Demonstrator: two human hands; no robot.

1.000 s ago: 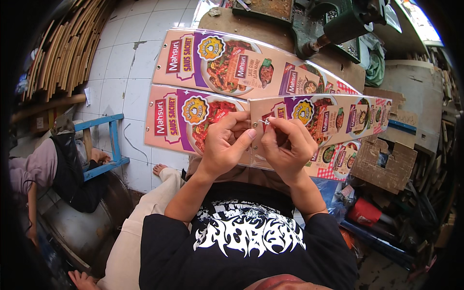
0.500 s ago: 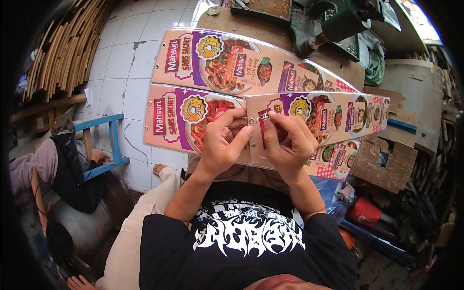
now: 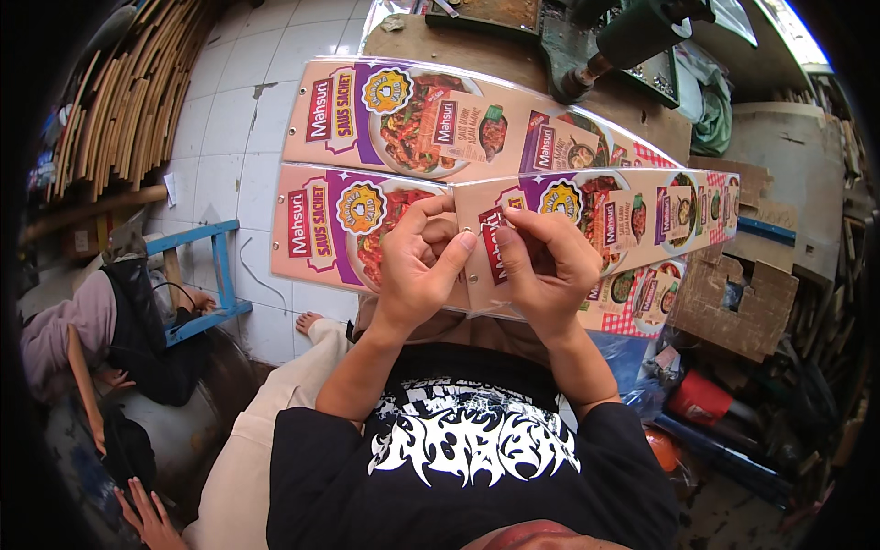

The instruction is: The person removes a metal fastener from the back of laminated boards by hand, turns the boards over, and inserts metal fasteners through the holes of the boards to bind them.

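Several long glossy printed strips with food pictures and metal eyelets lie before me. One strip [image 3: 380, 137] lies farthest away, and another strip [image 3: 321, 249] lies nearer, partly beneath my hands. On top of that sits a third strip [image 3: 632, 220], reaching off to the right. My right hand [image 3: 561, 266] is closed in a pinch at its left part, thumb against the fingers. Beside its eyeleted left edge, my left hand [image 3: 417, 266] has its fingers curled and thumb bent in. Whatever small thing lies between the left fingertips is hidden.
A dark green machine [image 3: 623, 46] stands on a wooden bench [image 3: 403, 46] at the back. Cut cardboard [image 3: 733, 307] lies at right. At left are a blue frame [image 3: 220, 275], stacked wooden slats [image 3: 137, 92] and another person's hand [image 3: 147, 513].
My hands stay at the top strip's left end, with only small finger shifts. The view has moved slightly. At lower left, the other person's hand shows higher, fingers spread.
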